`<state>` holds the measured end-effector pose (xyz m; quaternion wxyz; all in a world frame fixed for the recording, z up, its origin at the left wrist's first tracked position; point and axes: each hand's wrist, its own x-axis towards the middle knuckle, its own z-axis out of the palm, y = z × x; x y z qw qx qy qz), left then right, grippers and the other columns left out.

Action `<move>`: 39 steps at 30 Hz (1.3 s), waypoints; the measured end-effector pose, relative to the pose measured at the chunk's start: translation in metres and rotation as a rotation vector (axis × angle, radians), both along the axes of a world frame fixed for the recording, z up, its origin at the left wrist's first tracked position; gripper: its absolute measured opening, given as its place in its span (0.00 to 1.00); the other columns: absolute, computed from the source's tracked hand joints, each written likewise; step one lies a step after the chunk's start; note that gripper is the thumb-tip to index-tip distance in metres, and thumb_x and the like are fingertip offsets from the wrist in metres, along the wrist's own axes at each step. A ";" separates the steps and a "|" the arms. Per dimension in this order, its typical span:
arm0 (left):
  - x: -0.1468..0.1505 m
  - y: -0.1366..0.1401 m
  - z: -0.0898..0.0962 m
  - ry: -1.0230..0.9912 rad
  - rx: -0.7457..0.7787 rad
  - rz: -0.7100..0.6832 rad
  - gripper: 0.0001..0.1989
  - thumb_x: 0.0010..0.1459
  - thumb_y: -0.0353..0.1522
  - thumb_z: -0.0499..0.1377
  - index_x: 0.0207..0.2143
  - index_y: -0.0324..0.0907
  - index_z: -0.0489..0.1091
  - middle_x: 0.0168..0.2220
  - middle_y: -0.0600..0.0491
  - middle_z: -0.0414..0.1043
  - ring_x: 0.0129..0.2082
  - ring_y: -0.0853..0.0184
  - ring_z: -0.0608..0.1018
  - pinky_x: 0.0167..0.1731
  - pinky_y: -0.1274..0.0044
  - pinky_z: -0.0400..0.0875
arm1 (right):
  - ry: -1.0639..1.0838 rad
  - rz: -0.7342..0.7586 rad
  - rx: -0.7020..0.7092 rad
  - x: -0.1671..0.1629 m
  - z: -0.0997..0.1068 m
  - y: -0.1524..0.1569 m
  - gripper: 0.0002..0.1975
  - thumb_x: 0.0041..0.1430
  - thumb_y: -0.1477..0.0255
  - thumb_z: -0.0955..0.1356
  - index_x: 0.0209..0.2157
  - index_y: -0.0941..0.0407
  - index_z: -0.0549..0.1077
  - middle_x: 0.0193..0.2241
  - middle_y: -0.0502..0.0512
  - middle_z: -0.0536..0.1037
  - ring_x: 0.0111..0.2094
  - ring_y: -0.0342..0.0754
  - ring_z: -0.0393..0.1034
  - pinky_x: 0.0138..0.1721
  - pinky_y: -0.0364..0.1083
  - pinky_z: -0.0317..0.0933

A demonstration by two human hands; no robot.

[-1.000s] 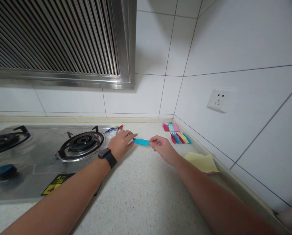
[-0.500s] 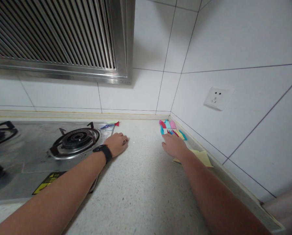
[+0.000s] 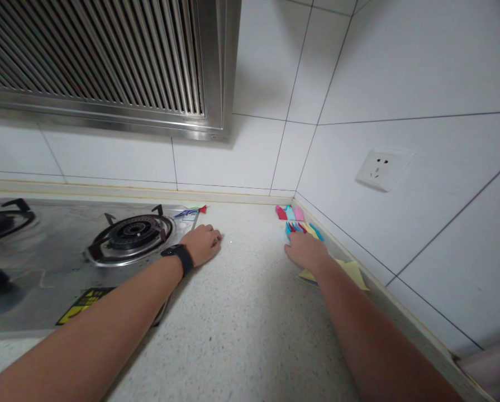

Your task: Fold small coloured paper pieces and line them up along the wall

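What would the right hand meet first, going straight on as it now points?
The right hand would probably meet the nearer row of colored papers, perhaps touching it now; depth is unclear.

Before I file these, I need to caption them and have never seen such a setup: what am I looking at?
There is no machine here, just a person's two bare hands. Every picture comes from one camera worn on the head, looking forward and down. The left hand, with a black watch on its wrist, rests on the counter beside the stove. The right hand is at a row of colourful strips, perhaps paper; whether it grips one is hidden. Behind them lie more coloured pieces; nearer, beside the right forearm, a yellow sheet.
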<state>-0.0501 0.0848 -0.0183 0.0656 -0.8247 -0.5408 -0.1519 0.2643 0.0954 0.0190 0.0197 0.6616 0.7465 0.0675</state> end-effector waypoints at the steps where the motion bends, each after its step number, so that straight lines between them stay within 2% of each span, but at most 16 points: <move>1: 0.000 0.000 0.000 0.003 0.002 -0.001 0.14 0.58 0.34 0.51 0.40 0.43 0.73 0.37 0.46 0.70 0.40 0.60 0.71 0.41 0.70 0.63 | 0.001 -0.002 0.000 0.000 0.000 0.000 0.18 0.59 0.66 0.58 0.43 0.59 0.72 0.45 0.67 0.72 0.47 0.61 0.67 0.43 0.57 0.61; 17: 0.000 0.000 -0.001 0.012 0.019 -0.004 0.13 0.58 0.34 0.51 0.40 0.44 0.73 0.37 0.47 0.70 0.39 0.60 0.71 0.40 0.70 0.64 | 0.020 -0.050 0.031 0.001 0.003 -0.002 0.16 0.59 0.65 0.60 0.42 0.57 0.72 0.45 0.65 0.70 0.46 0.57 0.66 0.42 0.53 0.60; 20: 0.001 0.000 -0.001 0.005 0.003 0.009 0.13 0.58 0.35 0.51 0.40 0.44 0.73 0.38 0.46 0.70 0.40 0.59 0.71 0.40 0.70 0.64 | 0.069 0.052 0.134 -0.009 0.009 -0.006 0.14 0.60 0.67 0.60 0.38 0.58 0.73 0.41 0.64 0.71 0.45 0.55 0.65 0.45 0.51 0.58; 23: 0.002 -0.002 0.001 -0.005 -0.016 0.021 0.13 0.58 0.34 0.52 0.41 0.44 0.73 0.38 0.46 0.70 0.41 0.59 0.71 0.41 0.69 0.64 | 0.225 0.269 0.300 -0.032 0.012 -0.019 0.12 0.61 0.70 0.59 0.39 0.57 0.72 0.40 0.60 0.71 0.46 0.51 0.64 0.49 0.48 0.54; 24: 0.003 -0.002 0.002 -0.007 -0.021 0.023 0.13 0.58 0.34 0.52 0.41 0.44 0.73 0.38 0.46 0.70 0.41 0.59 0.71 0.41 0.69 0.64 | 0.281 0.355 0.317 -0.042 0.010 -0.024 0.11 0.61 0.71 0.59 0.40 0.56 0.71 0.39 0.58 0.72 0.46 0.50 0.63 0.49 0.47 0.54; 26: 0.003 -0.003 0.003 -0.012 -0.026 0.026 0.13 0.58 0.34 0.52 0.41 0.44 0.73 0.39 0.46 0.70 0.41 0.59 0.71 0.42 0.69 0.64 | 0.369 0.523 0.282 -0.060 0.004 -0.036 0.10 0.60 0.73 0.60 0.41 0.56 0.69 0.39 0.57 0.72 0.45 0.49 0.64 0.48 0.46 0.54; 29: 0.003 -0.003 0.005 -0.015 -0.025 0.021 0.13 0.58 0.34 0.52 0.41 0.44 0.73 0.39 0.46 0.70 0.42 0.59 0.71 0.43 0.69 0.64 | 0.376 0.712 0.106 -0.081 -0.012 -0.049 0.11 0.59 0.71 0.62 0.43 0.55 0.68 0.38 0.55 0.74 0.40 0.48 0.66 0.41 0.44 0.55; 33: 0.001 -0.002 0.006 0.005 -0.015 0.008 0.13 0.59 0.35 0.52 0.42 0.45 0.73 0.38 0.46 0.70 0.41 0.59 0.72 0.43 0.69 0.64 | 0.326 0.699 -0.013 -0.089 -0.027 -0.048 0.23 0.59 0.68 0.62 0.56 0.54 0.58 0.29 0.51 0.74 0.28 0.45 0.67 0.29 0.43 0.49; 39: -0.003 0.001 0.007 0.069 0.019 0.065 0.15 0.58 0.36 0.52 0.45 0.44 0.71 0.41 0.45 0.70 0.44 0.58 0.70 0.46 0.68 0.63 | 0.369 0.698 -0.036 -0.087 -0.025 -0.041 0.18 0.60 0.67 0.62 0.53 0.51 0.62 0.28 0.48 0.75 0.29 0.45 0.68 0.28 0.42 0.47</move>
